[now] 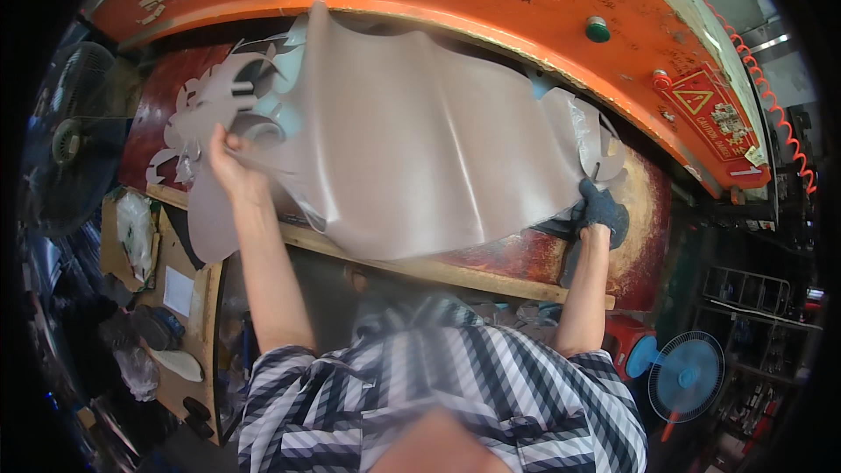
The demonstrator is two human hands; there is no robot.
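A large, smooth grey-brown sheet of leather-like material (420, 140) is spread between my hands, bowed into soft folds over a red table (491, 261). My bare left hand (236, 162) is closed on the left side of the sheet, which looks slightly smeared by motion. At the right edge, my right hand (604, 212) in a dark glove grips the sheet near its corner. Left of the sheet lie cut scraps (203, 109) of the same colour, with curved holes and strips. Pale blue material (285, 92) shows beneath them.
Beyond the table runs an orange machine beam (420, 0) with green buttons (597, 30) and a red one (661, 79). A wooden strip (394, 270) edges the table's front. Fans stand at left (68, 140) and lower right (686, 377). A red coiled hose (771, 92) hangs at right.
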